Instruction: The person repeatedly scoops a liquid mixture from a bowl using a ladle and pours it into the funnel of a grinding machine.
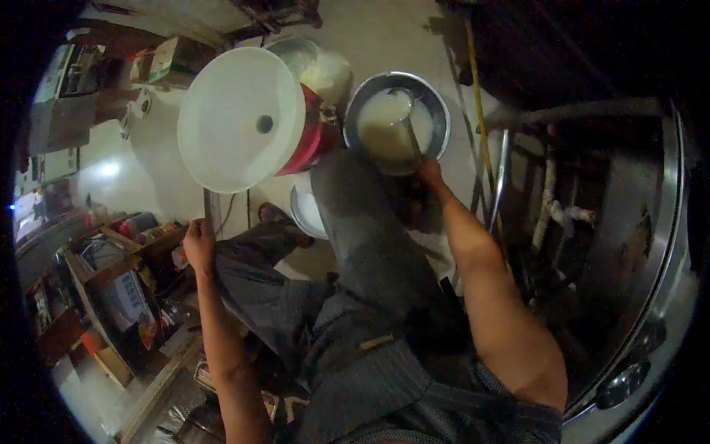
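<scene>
My right hand [429, 175] is closed round the handle of a metal ladle [411, 137]. The ladle's bowl dips into a cloudy, whitish liquid [377, 122] inside a round metal pot [446, 129]. My left hand [198, 246] is curled into a fist on the other side, below a wide white hopper [222, 111]. A narrow upright strip [212, 206] rises beside that hand; whether the fingers hold it is unclear. The hopper has a dark round spot [264, 124] and sits on a red machine body [305, 144].
Under the machine stands a white basin [309, 214]. Behind it, a clear container [325, 70] holds pale material. Wooden shelving [111, 274] with packets and bottles lines the left. A yellow pole [473, 81] and a metal-edged counter [677, 222] are on the right.
</scene>
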Demonstrator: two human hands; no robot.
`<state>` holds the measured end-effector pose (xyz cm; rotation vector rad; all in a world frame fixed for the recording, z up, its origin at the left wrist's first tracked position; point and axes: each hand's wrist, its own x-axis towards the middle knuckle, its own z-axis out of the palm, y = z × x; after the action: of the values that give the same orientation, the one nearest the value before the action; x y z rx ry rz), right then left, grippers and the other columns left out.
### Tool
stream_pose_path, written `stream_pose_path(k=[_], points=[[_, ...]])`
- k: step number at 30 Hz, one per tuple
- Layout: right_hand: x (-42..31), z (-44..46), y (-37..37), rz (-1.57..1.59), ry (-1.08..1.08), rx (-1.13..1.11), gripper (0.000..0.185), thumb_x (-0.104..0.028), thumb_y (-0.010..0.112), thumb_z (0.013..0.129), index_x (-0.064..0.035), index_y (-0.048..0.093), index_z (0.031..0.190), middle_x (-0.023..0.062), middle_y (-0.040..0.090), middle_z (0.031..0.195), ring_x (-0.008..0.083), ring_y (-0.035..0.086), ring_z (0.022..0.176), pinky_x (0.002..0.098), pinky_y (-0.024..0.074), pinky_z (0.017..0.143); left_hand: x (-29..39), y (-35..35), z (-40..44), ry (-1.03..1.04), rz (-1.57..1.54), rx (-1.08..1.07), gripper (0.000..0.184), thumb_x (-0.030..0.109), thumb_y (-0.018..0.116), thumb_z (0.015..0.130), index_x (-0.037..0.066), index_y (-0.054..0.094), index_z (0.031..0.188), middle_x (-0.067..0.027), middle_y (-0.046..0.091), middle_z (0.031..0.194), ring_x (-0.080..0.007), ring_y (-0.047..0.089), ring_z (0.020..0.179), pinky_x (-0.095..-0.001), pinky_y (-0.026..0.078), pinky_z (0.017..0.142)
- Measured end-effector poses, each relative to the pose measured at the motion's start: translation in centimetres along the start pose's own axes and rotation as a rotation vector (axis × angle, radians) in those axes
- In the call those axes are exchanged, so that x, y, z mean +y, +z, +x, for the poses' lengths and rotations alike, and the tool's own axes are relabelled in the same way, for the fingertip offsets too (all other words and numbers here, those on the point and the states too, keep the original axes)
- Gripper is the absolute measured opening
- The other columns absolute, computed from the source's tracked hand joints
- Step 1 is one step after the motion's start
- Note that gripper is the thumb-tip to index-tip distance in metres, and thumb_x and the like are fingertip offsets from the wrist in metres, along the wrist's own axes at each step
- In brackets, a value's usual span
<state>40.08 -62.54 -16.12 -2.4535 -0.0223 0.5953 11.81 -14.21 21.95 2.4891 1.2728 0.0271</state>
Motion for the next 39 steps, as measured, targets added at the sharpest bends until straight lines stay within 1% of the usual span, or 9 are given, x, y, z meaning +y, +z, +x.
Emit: stream_pose_path(k=[4,7,10,13,15,21,24,29,39], points=[[-3.5,-1.9,-3.2,0.034,-0.132,-0.33,0.031,-0.035,0.062,0.085,-0.0049,0.068,0.09,0.0167,0.067,0.08,0.0305,0.065,0.073,0.0419,0.0503,0.066,0.0,0.3,0.1,0.115,-0.017,0.042,0.03,0.028,0.055,0.091,0.001,0.067,0.098,-0.0206,0.067,0.089,-0.0383,0.065,0.085,-0.0405,0.048,0.072],[-6.3,-4.0,-5.4,-0.228,-0.314,-0.412,0.032,-0.038,0.059,0.088,-0.0076,0.069,0.09,0.0124,0.066,0.077,0.0247,0.064,0.072,0.0375,0.0492,0.063,0.3,0.3,0.1,0.019,0.022,0.033,0.031,0.029,0.056,0.091,0.002,0.067,0.098,-0.0201,0.068,0.088,-0.0386,0.064,0.081,-0.0405,0.048,0.072],[-2.9,-4.0,-1.0,0.056,-0.113,-0.463,0.025,-0.033,0.059,0.09,-0.0088,0.068,0.092,0.0075,0.066,0.076,0.0228,0.064,0.075,0.0371,0.0482,0.064,-1.3,0.9,0.4,0.166,0.075,0.107,0.03,0.03,0.055,0.092,0.003,0.067,0.098,-0.0196,0.068,0.086,-0.0396,0.063,0.078,-0.0419,0.048,0.072],[-5.8,-8.4,-6.3,0.717,0.196,-0.494,0.016,-0.024,0.061,0.09,-0.0085,0.063,0.093,0.0047,0.062,0.071,0.0197,0.059,0.064,0.0346,0.0456,0.055,-0.9,0.7,0.1,0.093,0.098,0.111,0.03,0.03,0.055,0.092,0.004,0.067,0.101,-0.0209,0.067,0.087,-0.0424,0.063,0.081,-0.0449,0.048,0.072],[-8.2,-10.7,-9.8,0.853,0.262,-0.497,0.011,-0.019,0.062,0.091,-0.0083,0.061,0.094,0.0028,0.059,0.068,0.0176,0.056,0.056,0.0329,0.0439,0.05,-0.4,0.4,-0.1,0.097,0.102,0.079,0.031,0.032,0.053,0.093,0.005,0.066,0.101,-0.0213,0.067,0.088,-0.044,0.062,0.084,-0.0481,0.048,0.073],[-12.2,-14.3,-17.3,0.751,0.365,-0.54,0.018,-0.019,0.065,0.089,-0.0077,0.055,0.08,0.0036,0.056,0.064,0.0116,0.049,0.047,0.0283,0.0387,0.039,-1.2,0.7,-0.3,0.102,-0.001,0.137,0.032,0.033,0.052,0.093,0.005,0.066,0.098,-0.0203,0.067,0.091,-0.0421,0.062,0.088,-0.0481,0.048,0.074],[-15.1,-16.5,-21.2,0.745,0.374,-0.574,0.014,-0.017,0.063,0.089,-0.0079,0.053,0.085,-0.0005,0.051,0.062,0.0081,0.043,0.046,0.0252,0.034,0.039,-0.7,0.1,-0.8,0.102,0.016,0.141,0.032,0.033,0.052,0.093,0.005,0.066,0.1,-0.0206,0.067,0.092,-0.042,0.062,0.089,-0.047,0.049,0.075],[-18.8,-19.9,-26.5,0.721,0.326,-0.498,0.017,-0.015,0.062,0.09,-0.007,0.053,0.078,0.0004,0.052,0.061,0.0088,0.045,0.045,0.026,0.035,0.037,-0.2,-0.5,-1.4,0.066,-0.039,0.149,0.029,0.031,0.052,0.093,0.007,0.066,0.101,-0.0204,0.067,0.093,-0.0416,0.063,0.09,-0.0478,0.049,0.075],[-29.8,-28.0,-36.7,0.635,0.219,-0.456,0.017,-0.019,0.056,0.094,-0.0032,0.057,0.088,-0.001,0.05,0.062,0.0063,0.042,0.042,0.023,0.0328,0.036,-1.7,-0.1,-0.4,0.046,-0.052,0.086,0.027,0.031,0.051,0.092,0.012,0.068,0.102,-0.0194,0.068,0.096,-0.0402,0.064,0.092,-0.0496,0.05,0.077]])
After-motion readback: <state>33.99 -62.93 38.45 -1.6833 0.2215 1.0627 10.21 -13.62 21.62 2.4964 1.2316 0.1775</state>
